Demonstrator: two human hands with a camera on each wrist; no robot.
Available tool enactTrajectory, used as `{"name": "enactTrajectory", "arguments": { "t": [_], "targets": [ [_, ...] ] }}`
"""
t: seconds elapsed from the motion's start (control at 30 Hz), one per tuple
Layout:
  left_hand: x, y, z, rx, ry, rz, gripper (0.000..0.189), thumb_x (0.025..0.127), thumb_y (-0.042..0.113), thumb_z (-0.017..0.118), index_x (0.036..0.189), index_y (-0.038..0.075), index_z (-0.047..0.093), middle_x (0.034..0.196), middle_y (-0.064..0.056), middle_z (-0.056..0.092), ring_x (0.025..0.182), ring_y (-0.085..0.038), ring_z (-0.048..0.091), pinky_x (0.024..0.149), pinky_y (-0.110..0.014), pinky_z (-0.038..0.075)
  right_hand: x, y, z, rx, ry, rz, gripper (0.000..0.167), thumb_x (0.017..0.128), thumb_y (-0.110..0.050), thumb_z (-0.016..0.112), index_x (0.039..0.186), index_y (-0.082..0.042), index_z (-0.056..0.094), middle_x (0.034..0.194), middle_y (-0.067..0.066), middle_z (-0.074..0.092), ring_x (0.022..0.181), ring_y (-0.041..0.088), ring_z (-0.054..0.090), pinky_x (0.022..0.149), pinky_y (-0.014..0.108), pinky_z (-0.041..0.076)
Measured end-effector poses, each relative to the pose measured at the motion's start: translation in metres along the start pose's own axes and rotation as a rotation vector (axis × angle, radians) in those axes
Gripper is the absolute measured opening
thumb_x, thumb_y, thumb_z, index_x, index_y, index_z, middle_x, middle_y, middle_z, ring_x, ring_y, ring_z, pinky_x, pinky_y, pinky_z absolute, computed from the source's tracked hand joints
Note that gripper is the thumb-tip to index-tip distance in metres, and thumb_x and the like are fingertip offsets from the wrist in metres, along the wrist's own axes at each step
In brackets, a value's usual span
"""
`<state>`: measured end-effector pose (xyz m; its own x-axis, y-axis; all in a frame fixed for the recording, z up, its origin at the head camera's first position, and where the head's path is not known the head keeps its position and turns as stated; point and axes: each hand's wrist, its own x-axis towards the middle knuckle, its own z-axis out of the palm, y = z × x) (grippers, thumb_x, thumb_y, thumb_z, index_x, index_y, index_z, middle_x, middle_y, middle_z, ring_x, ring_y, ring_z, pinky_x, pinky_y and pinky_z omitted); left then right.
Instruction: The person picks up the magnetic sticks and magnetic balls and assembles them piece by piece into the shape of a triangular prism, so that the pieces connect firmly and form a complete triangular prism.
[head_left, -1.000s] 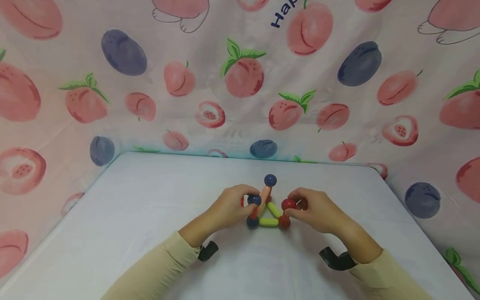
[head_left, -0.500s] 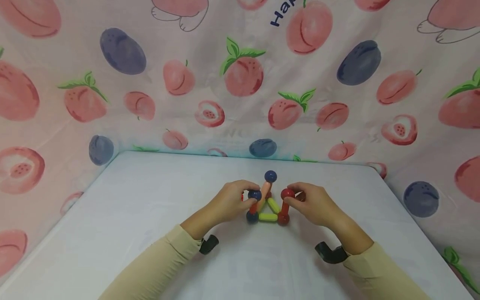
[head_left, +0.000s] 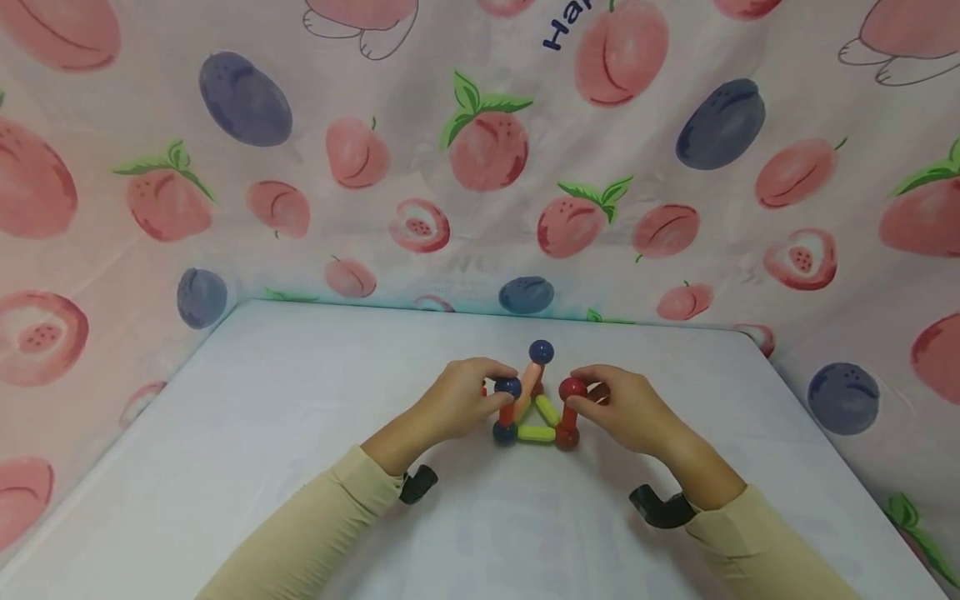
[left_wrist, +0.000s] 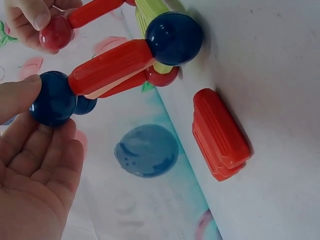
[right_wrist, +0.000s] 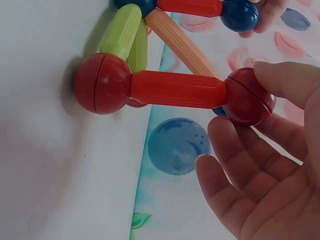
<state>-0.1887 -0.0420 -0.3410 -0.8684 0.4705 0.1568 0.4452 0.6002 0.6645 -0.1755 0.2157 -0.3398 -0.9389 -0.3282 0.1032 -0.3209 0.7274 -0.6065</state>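
A magnetic rod-and-ball frame stands on the table, with yellow-green rods (head_left: 537, 434) forming a triangle at its base. My left hand (head_left: 463, 398) pinches a blue ball (left_wrist: 53, 98) between thumb and fingers. That ball tops a red rod (left_wrist: 111, 66) rising from a blue base ball (left_wrist: 175, 39). On the other side, my right hand (head_left: 628, 407) pinches a dark red ball (right_wrist: 248, 96). A red rod (right_wrist: 177, 89) joins it to a red base ball (right_wrist: 102, 83). At the back, another blue ball (head_left: 542, 352) sits high, where a peach rod (right_wrist: 182, 42) slants up to it.
Red rods (left_wrist: 220, 134) lie together on the table beside the frame, mostly hidden behind my left hand in the head view. A fruit-print cloth (head_left: 420, 167) hangs behind the white table (head_left: 315, 367). Black curved pieces (head_left: 663, 506) show at both wrists.
My right hand has risen slightly with the red ball, and the red rod under it shows more fully upright. The frame and both hands have shifted a little away from me.
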Motion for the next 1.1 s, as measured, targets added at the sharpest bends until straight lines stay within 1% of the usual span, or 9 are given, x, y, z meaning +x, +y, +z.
{"name": "enactTrajectory", "arguments": {
  "t": [0.13,0.33,0.47,0.6,0.7,0.83,0.9,1.0,1.1],
  "targets": [
    [0.0,0.0,-0.001,0.001,0.007,0.002,0.033,0.094,0.012,0.07,0.126,0.004,0.069,0.123,-0.008,0.068,0.116,-0.021,0.061,0.095,-0.036,0.052,-0.002,0.001,0.0,0.016,-0.003,-0.016,0.042,0.094,-0.021,0.07,0.13,0.001,0.061,0.111,0.008,0.068,0.095,0.023,0.064,0.076,0.035,0.058],
    [-0.001,0.001,-0.001,0.003,0.007,-0.002,0.033,0.094,0.013,0.071,0.126,0.005,0.069,0.124,-0.008,0.068,0.119,-0.023,0.06,0.098,-0.037,0.05,-0.007,0.004,-0.002,0.01,0.011,-0.025,0.04,0.093,-0.016,0.07,0.129,0.001,0.062,0.111,0.008,0.068,0.095,0.023,0.064,0.075,0.034,0.057],
    [-0.001,0.001,-0.002,0.002,0.01,0.0,0.033,0.094,0.013,0.071,0.126,0.003,0.069,0.124,-0.009,0.068,0.119,-0.023,0.06,0.098,-0.037,0.05,-0.008,0.004,-0.002,0.02,0.01,-0.032,0.04,0.093,-0.015,0.07,0.128,0.001,0.062,0.111,0.008,0.068,0.095,0.023,0.064,0.074,0.034,0.057],
    [-0.001,0.001,-0.002,0.002,0.01,0.002,0.033,0.094,0.012,0.07,0.126,0.003,0.069,0.123,-0.009,0.068,0.118,-0.023,0.061,0.097,-0.037,0.051,-0.009,0.004,-0.005,0.033,-0.002,-0.042,0.042,0.093,-0.02,0.071,0.129,-0.001,0.061,0.113,0.008,0.068,0.096,0.023,0.064,0.074,0.034,0.058],
    [-0.002,0.001,-0.001,-0.002,0.009,-0.005,0.033,0.094,0.012,0.07,0.126,0.003,0.069,0.123,-0.009,0.068,0.116,-0.022,0.061,0.095,-0.036,0.052,-0.012,0.008,-0.01,0.037,0.012,-0.043,0.043,0.093,-0.023,0.073,0.129,-0.002,0.062,0.115,0.009,0.068,0.098,0.024,0.064,0.077,0.035,0.057],
    [-0.002,0.0,-0.001,-0.013,0.007,-0.02,0.035,0.094,0.013,0.071,0.127,0.003,0.068,0.124,-0.008,0.068,0.116,-0.022,0.061,0.094,-0.036,0.052,-0.018,0.019,-0.02,0.015,0.049,-0.013,0.039,0.095,-0.024,0.071,0.127,-0.003,0.062,0.118,0.012,0.067,0.101,0.027,0.064,0.08,0.04,0.057],
    [-0.002,0.0,0.0,-0.017,0.006,-0.027,0.035,0.094,0.013,0.071,0.128,0.004,0.068,0.125,-0.008,0.067,0.117,-0.022,0.06,0.095,-0.036,0.051,-0.021,0.027,-0.025,-0.016,0.059,0.014,0.038,0.096,-0.024,0.068,0.127,-0.003,0.063,0.118,0.013,0.067,0.102,0.029,0.064,0.081,0.043,0.057],
    [-0.002,0.001,0.0,-0.021,0.006,-0.03,0.035,0.094,0.013,0.072,0.128,0.004,0.068,0.125,-0.008,0.067,0.118,-0.022,0.06,0.096,-0.036,0.051,-0.026,0.043,-0.031,-0.068,0.061,0.059,0.038,0.097,-0.024,0.067,0.127,-0.002,0.062,0.119,0.014,0.067,0.104,0.032,0.064,0.085,0.049,0.054],
    [-0.002,0.001,0.0,-0.023,0.005,-0.025,0.035,0.094,0.013,0.072,0.127,0.005,0.068,0.125,-0.007,0.067,0.117,-0.022,0.06,0.095,-0.035,0.052,-0.033,0.059,-0.034,-0.119,0.047,0.1,0.039,0.096,-0.022,0.067,0.127,0.0,0.062,0.119,0.015,0.067,0.105,0.033,0.064,0.089,0.055,0.051]
  ]
}}
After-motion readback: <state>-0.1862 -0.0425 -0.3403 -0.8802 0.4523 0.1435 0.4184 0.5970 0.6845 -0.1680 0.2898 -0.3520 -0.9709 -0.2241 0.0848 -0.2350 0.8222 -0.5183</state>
